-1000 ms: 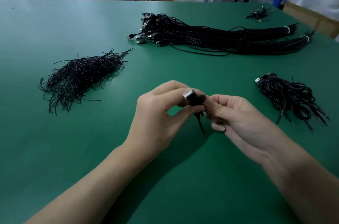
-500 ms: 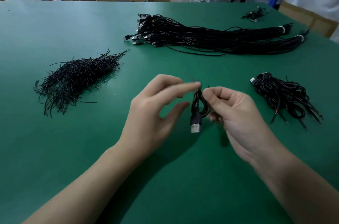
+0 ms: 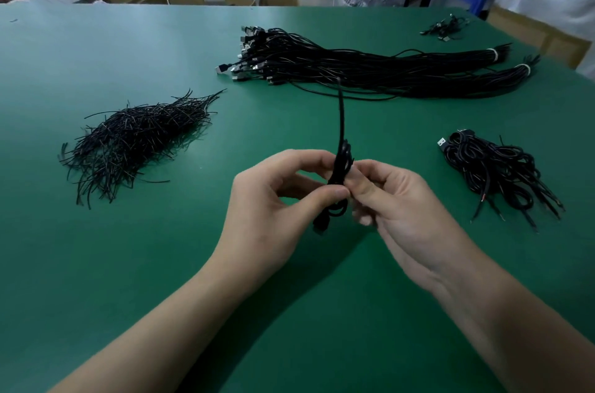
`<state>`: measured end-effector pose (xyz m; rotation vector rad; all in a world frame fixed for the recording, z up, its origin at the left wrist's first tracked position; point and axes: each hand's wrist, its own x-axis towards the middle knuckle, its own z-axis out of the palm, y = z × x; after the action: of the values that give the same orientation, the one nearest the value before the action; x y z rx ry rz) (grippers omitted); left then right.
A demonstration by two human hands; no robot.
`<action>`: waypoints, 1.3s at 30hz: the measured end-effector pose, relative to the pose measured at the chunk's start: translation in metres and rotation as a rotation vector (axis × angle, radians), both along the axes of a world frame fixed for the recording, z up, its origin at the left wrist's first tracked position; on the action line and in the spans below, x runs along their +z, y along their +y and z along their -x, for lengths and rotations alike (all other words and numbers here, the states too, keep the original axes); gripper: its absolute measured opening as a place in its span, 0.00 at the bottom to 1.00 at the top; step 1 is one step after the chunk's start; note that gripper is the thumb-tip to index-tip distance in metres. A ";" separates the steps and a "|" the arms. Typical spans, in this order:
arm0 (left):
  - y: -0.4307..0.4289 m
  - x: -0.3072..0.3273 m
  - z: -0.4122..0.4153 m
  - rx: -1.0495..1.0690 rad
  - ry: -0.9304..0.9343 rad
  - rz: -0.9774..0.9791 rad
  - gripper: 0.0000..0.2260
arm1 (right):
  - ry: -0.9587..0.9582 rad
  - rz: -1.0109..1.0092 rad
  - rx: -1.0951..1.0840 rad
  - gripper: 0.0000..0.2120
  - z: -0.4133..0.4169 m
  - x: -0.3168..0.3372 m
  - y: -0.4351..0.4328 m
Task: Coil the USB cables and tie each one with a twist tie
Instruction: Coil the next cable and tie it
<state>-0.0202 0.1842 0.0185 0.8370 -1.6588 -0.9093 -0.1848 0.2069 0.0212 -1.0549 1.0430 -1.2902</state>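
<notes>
While left hand (image 3: 270, 206) pinches cable (image 3: 340, 154), right hand (image 3: 405, 209) pinches opposite.

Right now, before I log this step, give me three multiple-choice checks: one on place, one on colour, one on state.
1. The twist-tie pile lies: A at the person's right; B at the person's left; C on a far shelf.
2. The table top is: A grey; B white; C green.
3. The coiled cable is: A pinched by both the left hand and the right hand; B lying loose; C held by one hand only.
1 B: it sits left of both hands. 2 C: the bare surface shows green. 3 A: each hand's fingers close on it.
</notes>
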 end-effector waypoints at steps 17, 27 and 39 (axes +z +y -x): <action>-0.006 0.000 -0.008 0.052 -0.135 0.118 0.10 | -0.035 0.049 -0.102 0.08 0.010 0.005 -0.003; 0.001 -0.004 0.006 -0.135 0.082 -0.386 0.11 | 0.367 0.222 -0.173 0.07 0.007 -0.002 -0.004; -0.001 -0.003 -0.003 0.311 -0.335 0.639 0.07 | -0.213 -0.150 0.067 0.05 -0.003 -0.002 0.000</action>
<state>-0.0172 0.1828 0.0155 0.7855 -1.8781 -0.0004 -0.1817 0.2070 0.0196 -0.8136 0.9204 -1.2210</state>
